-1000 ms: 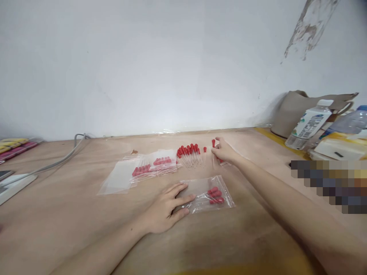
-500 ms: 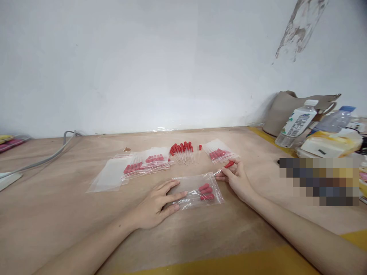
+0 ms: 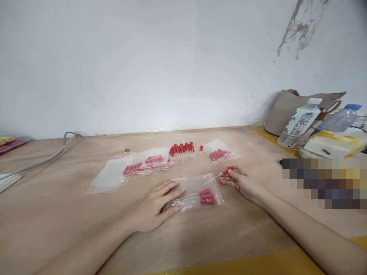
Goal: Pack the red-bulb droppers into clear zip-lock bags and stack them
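Observation:
My left hand (image 3: 156,206) lies with fingers spread on the left part of a clear zip bag (image 3: 190,185), pressing it to the table. Inside the bag are 3 droppers (image 3: 207,196), their red bulbs toward the right edge. In my right hand (image 3: 242,181) a single dropper (image 3: 225,171) is pinched by its red bulb. Its thin clear tube points left, with the tip at the bag's right edge; whether it has passed inside, I cannot tell. Beyond the bag lies a pile of loose droppers (image 3: 183,148), with one lone dropper (image 3: 201,148) beside it.
Filled bags of droppers (image 3: 134,168) overlap flat bags (image 3: 106,175) at left. Another filled bag (image 3: 219,152) lies behind my right hand. Farther right stand a bottle (image 3: 299,122), a beige bag (image 3: 279,110) and packets. A grey cable (image 3: 48,159) crosses the left side.
My right hand has shifted slightly down with the dropper, whose tube now points at the bag's right edge. The bulbs inside the bag lie closer together. My left hand stays on the bag.

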Demonstrator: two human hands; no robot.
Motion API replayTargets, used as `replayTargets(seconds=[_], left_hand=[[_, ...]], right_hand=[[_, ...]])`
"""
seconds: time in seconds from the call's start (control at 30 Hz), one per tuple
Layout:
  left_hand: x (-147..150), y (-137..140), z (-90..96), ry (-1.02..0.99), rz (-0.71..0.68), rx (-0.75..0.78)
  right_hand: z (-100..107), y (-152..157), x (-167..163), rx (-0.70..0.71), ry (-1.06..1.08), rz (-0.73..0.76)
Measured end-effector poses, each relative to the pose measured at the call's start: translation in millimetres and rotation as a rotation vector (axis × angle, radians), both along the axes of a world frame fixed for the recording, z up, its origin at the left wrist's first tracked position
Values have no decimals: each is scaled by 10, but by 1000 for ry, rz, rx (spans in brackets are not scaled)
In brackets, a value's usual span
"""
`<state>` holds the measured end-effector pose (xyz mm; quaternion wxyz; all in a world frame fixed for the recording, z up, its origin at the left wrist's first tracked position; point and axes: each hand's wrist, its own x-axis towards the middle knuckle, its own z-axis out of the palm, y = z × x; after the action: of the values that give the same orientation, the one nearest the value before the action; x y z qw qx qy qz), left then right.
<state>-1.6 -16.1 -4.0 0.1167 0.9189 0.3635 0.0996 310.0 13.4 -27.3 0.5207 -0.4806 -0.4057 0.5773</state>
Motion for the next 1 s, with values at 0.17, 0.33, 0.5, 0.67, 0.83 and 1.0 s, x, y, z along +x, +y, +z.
replayTargets(seconds=[0.17, 0.33, 0.5, 0.67, 0.83, 1.0], left_hand=[[-1, 9, -11, -9, 2, 0], [-4, 14, -17, -1, 4, 1], [-4, 20, -30, 5, 4, 14], [-4, 17, -31, 4, 1, 2], [4, 20, -24, 6, -8, 21], [-1, 28, -40, -2, -11, 32]], right_hand=[[53, 36, 140, 9, -331, 198], [-5, 55, 40, 176, -538, 264], [23, 1, -127, 223, -391, 400], [127, -47, -92, 97, -445, 460], [301, 214, -86, 219, -776, 133], [490, 856, -444, 207, -1287, -41]])
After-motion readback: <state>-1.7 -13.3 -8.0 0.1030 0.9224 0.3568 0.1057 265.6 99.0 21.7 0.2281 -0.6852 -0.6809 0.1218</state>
